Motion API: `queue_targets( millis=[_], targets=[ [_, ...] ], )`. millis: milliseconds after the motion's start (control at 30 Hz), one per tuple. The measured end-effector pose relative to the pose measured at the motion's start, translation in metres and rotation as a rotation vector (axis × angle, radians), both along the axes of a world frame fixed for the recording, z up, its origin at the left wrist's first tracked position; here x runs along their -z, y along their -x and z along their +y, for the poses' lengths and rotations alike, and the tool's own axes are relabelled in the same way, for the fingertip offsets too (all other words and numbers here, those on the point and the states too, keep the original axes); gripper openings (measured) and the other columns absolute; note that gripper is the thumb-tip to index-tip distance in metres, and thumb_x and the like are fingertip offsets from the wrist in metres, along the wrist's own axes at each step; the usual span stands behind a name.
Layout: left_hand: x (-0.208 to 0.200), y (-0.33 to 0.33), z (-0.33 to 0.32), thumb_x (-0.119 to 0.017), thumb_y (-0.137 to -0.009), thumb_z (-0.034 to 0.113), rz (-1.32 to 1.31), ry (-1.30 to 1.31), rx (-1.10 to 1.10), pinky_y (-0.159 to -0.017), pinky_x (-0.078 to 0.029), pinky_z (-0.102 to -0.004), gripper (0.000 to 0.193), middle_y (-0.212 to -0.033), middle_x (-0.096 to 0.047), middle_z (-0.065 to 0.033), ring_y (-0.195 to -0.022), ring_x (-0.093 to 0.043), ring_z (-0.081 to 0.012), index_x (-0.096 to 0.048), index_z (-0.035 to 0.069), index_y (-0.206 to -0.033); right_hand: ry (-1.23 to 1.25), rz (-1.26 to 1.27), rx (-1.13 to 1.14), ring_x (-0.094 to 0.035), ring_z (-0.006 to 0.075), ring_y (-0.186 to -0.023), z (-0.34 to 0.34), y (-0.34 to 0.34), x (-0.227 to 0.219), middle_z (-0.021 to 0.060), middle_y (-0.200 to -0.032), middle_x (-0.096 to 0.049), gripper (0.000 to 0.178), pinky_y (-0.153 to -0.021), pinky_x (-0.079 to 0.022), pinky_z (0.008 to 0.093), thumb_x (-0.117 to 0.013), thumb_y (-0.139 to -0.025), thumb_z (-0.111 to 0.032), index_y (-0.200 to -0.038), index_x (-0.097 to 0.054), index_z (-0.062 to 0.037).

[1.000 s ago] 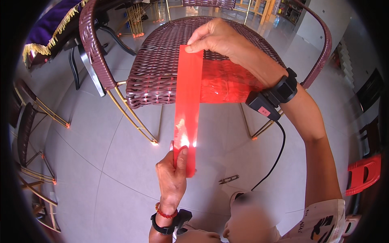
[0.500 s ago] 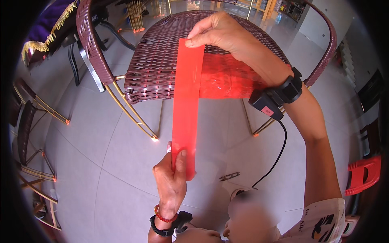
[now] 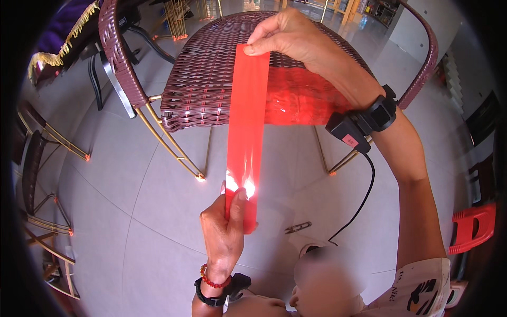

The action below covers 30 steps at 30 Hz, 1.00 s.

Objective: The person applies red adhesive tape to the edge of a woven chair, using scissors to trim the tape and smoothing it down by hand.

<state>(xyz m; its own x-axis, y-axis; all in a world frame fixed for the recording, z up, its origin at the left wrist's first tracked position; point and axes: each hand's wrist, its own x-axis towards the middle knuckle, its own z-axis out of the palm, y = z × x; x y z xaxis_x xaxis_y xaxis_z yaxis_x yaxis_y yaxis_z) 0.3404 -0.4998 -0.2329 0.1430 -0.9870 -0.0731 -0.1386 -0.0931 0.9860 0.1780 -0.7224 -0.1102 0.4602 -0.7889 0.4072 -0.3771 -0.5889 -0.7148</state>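
Note:
A wide strip of shiny red tape hangs taut between my two hands in front of a brown woven chair seat. My right hand pinches its top end between thumb and fingers, above the seat. Lower down, my left hand is closed around the bottom end, thumb on the front; whether a roll sits there is hidden by the fingers. Red film covers part of the seat's front edge, to the right of the strip, partly behind my right forearm.
Gold legs carry the woven chair, with armrests curving up on both sides. Small thread snips lie on the grey tiled floor. A black cable runs from my right wrist device. More chairs stand left; a red plastic stool is at right.
My right hand has moved slightly up and right, carrying the strip's top end. The strip has tilted a little, and bright glare now shows near my left thumb. My left hand has hardly moved.

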Motion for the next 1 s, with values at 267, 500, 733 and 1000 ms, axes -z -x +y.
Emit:
queue_targets(
  millis=[267,500,733,1000],
  targets=[
    [0.004,0.002,-0.002,-0.052,-0.091,0.031,-0.023,0.004,0.001,-0.037,-0.044,-0.023,0.042,-0.055,-0.053,-0.0073,-0.042,-0.058,-0.016,-0.054,-0.007,-0.074,-0.051,-0.006,0.005,-0.057,0.0135,-0.064,-0.008,-0.001,0.011,0.0056,-0.066,-0.064,0.019,-0.063,-0.043,0.0259,-0.077,-0.059,-0.012,-0.075,-0.071,-0.0036],
    [0.005,0.005,-0.004,-0.049,-0.092,0.03,-0.028,-0.037,-0.008,-0.038,-0.041,-0.0241,0.043,-0.05,-0.053,-0.007,-0.043,-0.058,-0.0155,-0.052,-0.004,-0.067,-0.105,0.018,0.035,-0.057,0.0135,-0.064,-0.017,-0.002,0.023,0.006,-0.066,-0.064,0.02,-0.062,-0.044,0.0277,-0.077,-0.058,-0.012,-0.076,-0.072,-0.0051],
    [0.007,0.008,-0.007,-0.048,-0.093,0.027,-0.039,-0.041,-0.018,-0.037,-0.04,-0.0246,0.04,-0.05,-0.053,-0.0074,-0.042,-0.058,-0.016,-0.052,-0.004,-0.068,-0.091,0.019,0.039,-0.058,0.0142,-0.065,-0.019,-0.001,0.028,0.0062,-0.067,-0.064,0.021,-0.063,-0.045,0.0279,-0.078,-0.059,-0.013,-0.077,-0.071,-0.0051],
    [0.021,0.008,-0.016,-0.047,-0.093,0.024,-0.028,-0.029,-0.026,-0.037,-0.039,-0.025,0.038,-0.05,-0.053,-0.0079,-0.042,-0.058,-0.0162,-0.053,-0.006,-0.07,-0.048,0.103,0.035,-0.058,0.014,-0.075,-0.015,-0.003,0.036,0.0052,-0.078,-0.064,0.02,-0.072,-0.044,0.0266,-0.077,-0.065,-0.016,-0.079,-0.07,-0.0037]
  ],
)
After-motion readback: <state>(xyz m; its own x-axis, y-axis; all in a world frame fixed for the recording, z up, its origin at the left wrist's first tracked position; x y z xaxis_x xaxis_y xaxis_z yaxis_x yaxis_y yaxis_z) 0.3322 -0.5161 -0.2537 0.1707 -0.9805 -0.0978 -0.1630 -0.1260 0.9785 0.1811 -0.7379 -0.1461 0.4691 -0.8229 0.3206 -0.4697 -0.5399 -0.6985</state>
